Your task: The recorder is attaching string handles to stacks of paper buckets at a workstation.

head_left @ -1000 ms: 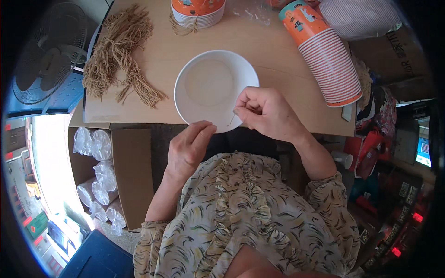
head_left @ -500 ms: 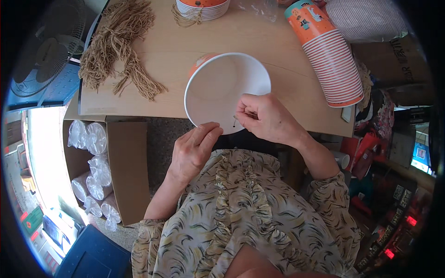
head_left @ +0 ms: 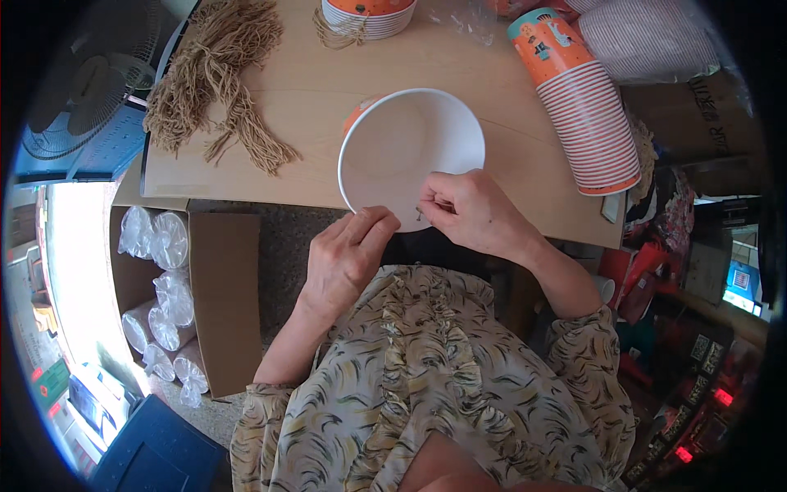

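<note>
White is the rim that the left hand (head_left: 344, 258) pinches, its thumb and fingers closed on the near edge of the tub (head_left: 410, 148), left of that edge's middle. The right hand (head_left: 479, 209) is curled, thumb against forefinger, over the near right part of the tub's mouth; at its fingertips appears a thin dark piece (head_left: 419, 215), too small to make out. Whether this hand also touches the rim, I cannot tell.

The relation that matters is along that near edge: the dark piece lies between the two hands, just beside the right fingertips, and the right hand is the nearer one. The tub reaches away from both hands, over the table (head_left: 303, 90). It is tilted: its mouth faces up and toward the person, and its long axis runs back to a base set slightly far and left, where a strip of orange outer wall shows.

Farther out, a heap of brown cords (head_left: 217, 82) lies on the table to the left. At the far side is a short stack of tubs (head_left: 373, 26) with a few cords against it. To the right, a long stack of nested tubs (head_left: 582, 107) slants toward the near edge.
</note>
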Demonstrator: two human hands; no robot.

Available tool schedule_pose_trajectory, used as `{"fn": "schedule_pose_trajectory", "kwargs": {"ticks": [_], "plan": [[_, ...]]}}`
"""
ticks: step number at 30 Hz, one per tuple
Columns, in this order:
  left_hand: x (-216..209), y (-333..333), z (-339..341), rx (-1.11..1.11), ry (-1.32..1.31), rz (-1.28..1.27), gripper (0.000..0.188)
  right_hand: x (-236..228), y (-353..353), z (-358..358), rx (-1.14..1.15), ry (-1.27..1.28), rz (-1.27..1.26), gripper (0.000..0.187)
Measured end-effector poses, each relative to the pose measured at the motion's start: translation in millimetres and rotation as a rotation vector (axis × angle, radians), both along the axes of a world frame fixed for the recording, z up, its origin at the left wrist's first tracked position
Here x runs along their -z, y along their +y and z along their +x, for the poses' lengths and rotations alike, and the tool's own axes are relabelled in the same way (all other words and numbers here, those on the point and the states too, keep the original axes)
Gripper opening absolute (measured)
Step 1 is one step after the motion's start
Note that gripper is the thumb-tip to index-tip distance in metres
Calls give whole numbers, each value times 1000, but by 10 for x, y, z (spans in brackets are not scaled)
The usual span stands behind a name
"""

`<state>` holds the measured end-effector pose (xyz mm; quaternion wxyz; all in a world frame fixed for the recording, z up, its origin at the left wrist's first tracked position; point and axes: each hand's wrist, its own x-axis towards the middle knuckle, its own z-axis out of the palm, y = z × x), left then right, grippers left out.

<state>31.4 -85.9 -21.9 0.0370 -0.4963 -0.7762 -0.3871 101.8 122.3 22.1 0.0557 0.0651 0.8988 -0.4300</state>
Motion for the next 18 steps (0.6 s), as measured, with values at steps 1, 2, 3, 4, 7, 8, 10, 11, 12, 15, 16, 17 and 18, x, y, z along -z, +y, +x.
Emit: {"fn": "schedule_pose_trajectory", "kwargs": {"ticks": [1,2,3,4,7,8,10,11,12,15,16,17,18], "plan": [[-56,31,-13,-14,3,-37,27,20,-3,0,-3,26,47,6],[-97,48,-19,-30,6,-75,28,19,-8,-4,-5,28,49,6],[-115,61,-20,-32,10,-73,28,13,-10,-8,-22,17,92,7],[-134,73,-23,-26,5,-125,31,0,-8,-15,-37,7,136,9],[-167,92,-56,-12,12,-197,34,-64,27,-57,-57,-28,187,11],[-181,103,-75,1,20,-216,35,-75,54,-64,-52,-21,191,11],[-213,128,-119,19,8,-241,37,-92,114,-63,-76,-14,217,15],[-226,141,-140,31,-12,-272,40,-120,126,-64,-70,-6,221,15],[-250,161,-156,37,-2,-268,40,-158,138,-63,-53,-24,194,19],[-320,199,-184,47,-26,-287,40,-212,201,-36,4,-14,47,26],[-303,198,-191,32,-43,-288,40,-213,232,-18,37,4,-76,29],[-289,209,-204,20,-62,-286,40,-206,268,27,44,10,-73,29],[-292,215,-226,24,-56,-283,40,-184,298,92,112,48,-244,29]]}}
